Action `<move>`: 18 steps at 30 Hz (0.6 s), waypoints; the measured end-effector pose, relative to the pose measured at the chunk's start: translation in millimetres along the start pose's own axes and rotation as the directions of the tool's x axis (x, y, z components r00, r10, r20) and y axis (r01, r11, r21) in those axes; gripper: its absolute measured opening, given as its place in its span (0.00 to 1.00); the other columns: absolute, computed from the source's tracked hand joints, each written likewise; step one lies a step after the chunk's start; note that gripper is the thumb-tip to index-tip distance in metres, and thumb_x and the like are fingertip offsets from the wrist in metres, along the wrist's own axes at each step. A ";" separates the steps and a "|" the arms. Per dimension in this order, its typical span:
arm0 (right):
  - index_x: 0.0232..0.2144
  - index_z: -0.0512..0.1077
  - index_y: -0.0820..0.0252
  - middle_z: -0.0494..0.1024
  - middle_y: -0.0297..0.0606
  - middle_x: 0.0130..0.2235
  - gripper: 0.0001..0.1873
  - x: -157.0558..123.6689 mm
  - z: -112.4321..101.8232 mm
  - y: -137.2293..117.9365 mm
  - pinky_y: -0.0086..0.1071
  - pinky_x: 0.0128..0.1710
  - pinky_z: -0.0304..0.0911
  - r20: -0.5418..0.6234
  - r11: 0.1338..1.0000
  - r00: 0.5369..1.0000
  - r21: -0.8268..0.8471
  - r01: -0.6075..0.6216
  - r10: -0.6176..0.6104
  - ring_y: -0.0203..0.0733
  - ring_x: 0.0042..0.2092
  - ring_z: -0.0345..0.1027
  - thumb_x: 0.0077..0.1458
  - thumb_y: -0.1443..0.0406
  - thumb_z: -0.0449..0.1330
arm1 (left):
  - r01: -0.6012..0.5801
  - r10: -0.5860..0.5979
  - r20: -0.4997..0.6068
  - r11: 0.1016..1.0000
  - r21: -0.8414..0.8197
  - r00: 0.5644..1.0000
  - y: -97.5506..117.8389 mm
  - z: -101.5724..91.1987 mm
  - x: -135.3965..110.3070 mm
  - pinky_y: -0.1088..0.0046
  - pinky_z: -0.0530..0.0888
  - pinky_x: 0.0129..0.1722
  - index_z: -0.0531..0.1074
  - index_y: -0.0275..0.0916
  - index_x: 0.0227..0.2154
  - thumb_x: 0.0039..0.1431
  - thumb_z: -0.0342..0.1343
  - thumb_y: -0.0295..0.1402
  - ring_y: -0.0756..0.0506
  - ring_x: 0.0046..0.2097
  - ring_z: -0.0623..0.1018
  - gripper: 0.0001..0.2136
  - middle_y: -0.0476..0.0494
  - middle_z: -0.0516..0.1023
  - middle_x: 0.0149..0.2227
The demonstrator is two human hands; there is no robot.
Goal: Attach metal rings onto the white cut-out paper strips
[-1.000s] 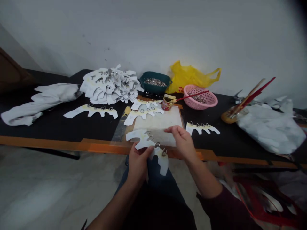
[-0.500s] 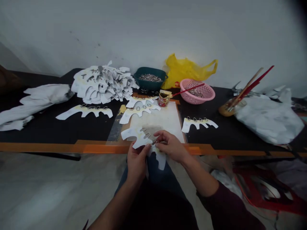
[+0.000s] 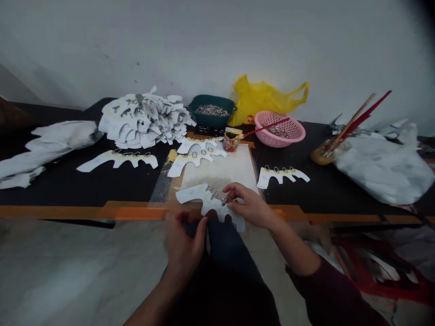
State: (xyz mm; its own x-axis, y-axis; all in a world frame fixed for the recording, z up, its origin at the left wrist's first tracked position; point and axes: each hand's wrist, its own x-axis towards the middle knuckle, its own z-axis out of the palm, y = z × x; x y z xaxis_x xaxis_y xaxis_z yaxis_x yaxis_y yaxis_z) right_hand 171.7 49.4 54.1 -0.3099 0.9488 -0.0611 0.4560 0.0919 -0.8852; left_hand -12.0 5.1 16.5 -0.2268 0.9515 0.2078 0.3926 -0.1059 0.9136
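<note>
My right hand [image 3: 249, 206] pinches a white scalloped cut piece [image 3: 192, 194], which looks like fabric or leather, near its right part. Wire rings [image 3: 213, 192] stand along its upper edge. The piece hangs over the table's front edge, above my lap. Just below it and to the left, my left hand [image 3: 183, 240] is apart from the piece, thumb and curled fingers separated, slightly blurred. Beyond lie similar ringed pieces [image 3: 199, 158] on a white board [image 3: 234, 170], beside a small glue pot [image 3: 231, 141] with a red-handled brush across it.
A heap of white pieces [image 3: 142, 120] is at the back left. Behind the board are a green basket [image 3: 212, 120] of metal rings, a pink basket [image 3: 280, 136] and a yellow bag [image 3: 265, 99]. A jar with sticks [image 3: 324, 154] and a white bag [image 3: 380, 163] stand right.
My left hand has let go of the white piece and moved down and left. The piece, still in my right hand, has shifted slightly right.
</note>
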 end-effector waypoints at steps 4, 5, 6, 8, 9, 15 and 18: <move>0.39 0.65 0.57 0.72 0.32 0.32 0.14 -0.1 -4.7 -10.9 0.32 0.40 0.58 0.092 0.971 0.982 -0.156 0.180 -0.168 0.36 0.36 0.66 0.48 0.72 0.54 | -0.544 0.399 0.493 0.816 0.193 0.773 24.0 -8.0 35.8 0.56 0.60 0.52 0.66 0.39 0.40 0.53 0.53 0.33 0.40 0.49 0.67 0.12 0.39 0.70 0.45; 0.38 0.65 0.57 0.73 0.33 0.32 0.13 -0.1 -3.9 -13.1 0.34 0.42 0.57 0.081 0.954 0.977 -0.210 0.212 -0.199 0.37 0.36 0.66 0.48 0.72 0.54 | -0.549 0.371 0.587 0.822 0.153 0.719 30.1 -6.6 45.2 0.56 0.59 0.53 0.67 0.39 0.37 0.54 0.51 0.31 0.42 0.45 0.70 0.07 0.42 0.73 0.40; 0.37 0.65 0.57 0.74 0.33 0.33 0.12 -0.5 -2.7 -14.5 0.37 0.46 0.55 0.058 0.936 0.973 -0.265 0.233 -0.225 0.37 0.37 0.67 0.48 0.73 0.54 | -0.518 0.321 0.656 0.846 0.125 0.683 35.1 -4.4 52.9 0.58 0.61 0.51 0.68 0.39 0.34 0.55 0.49 0.30 0.44 0.42 0.72 0.05 0.44 0.74 0.36; 0.39 0.65 0.56 0.75 0.33 0.35 0.14 -2.4 0.2 -14.8 0.41 0.50 0.48 0.000 0.895 0.962 -0.366 0.254 -0.273 0.38 0.38 0.68 0.49 0.73 0.53 | -0.382 0.213 0.703 0.920 0.090 0.678 40.2 1.0 61.4 0.64 0.66 0.45 0.68 0.39 0.30 0.55 0.48 0.30 0.46 0.37 0.73 0.05 0.46 0.74 0.32; 0.40 0.65 0.56 0.75 0.33 0.36 0.15 -3.8 1.7 -13.9 0.43 0.52 0.45 -0.029 0.876 0.953 -0.404 0.264 -0.301 0.38 0.39 0.68 0.49 0.73 0.53 | -0.298 0.165 0.699 0.952 0.073 0.696 40.3 3.6 62.2 0.67 0.67 0.41 0.68 0.38 0.29 0.55 0.48 0.31 0.46 0.36 0.72 0.05 0.46 0.74 0.31; 0.36 0.67 0.55 0.76 0.31 0.33 0.07 -10.1 7.3 -9.1 0.39 0.51 0.45 -0.143 0.804 0.884 -0.499 0.323 -0.445 0.37 0.39 0.69 0.53 0.70 0.55 | 0.186 -0.025 0.604 0.961 -0.206 0.797 29.6 11.2 46.6 0.73 0.67 0.34 0.66 0.37 0.23 0.52 0.52 0.38 0.48 0.34 0.72 0.10 0.47 0.73 0.31; 0.34 0.67 0.56 0.77 0.32 0.33 0.06 -10.7 10.0 -11.9 0.39 0.51 0.46 -0.151 0.727 0.815 -0.562 0.394 -0.559 0.37 0.41 0.69 0.55 0.71 0.53 | 0.221 -0.040 0.516 0.930 -0.294 0.855 31.8 10.6 41.8 0.73 0.67 0.37 0.65 0.37 0.21 0.50 0.54 0.37 0.47 0.40 0.71 0.09 0.45 0.72 0.38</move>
State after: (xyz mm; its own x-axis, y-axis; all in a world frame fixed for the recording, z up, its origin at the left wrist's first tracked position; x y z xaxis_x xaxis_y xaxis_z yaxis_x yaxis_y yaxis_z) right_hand 161.2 35.2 60.6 -0.3812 0.7680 0.5146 0.6784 0.6106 -0.4086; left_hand 0.5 44.6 50.6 0.2506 0.9673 -0.0392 0.0526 0.0268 0.9983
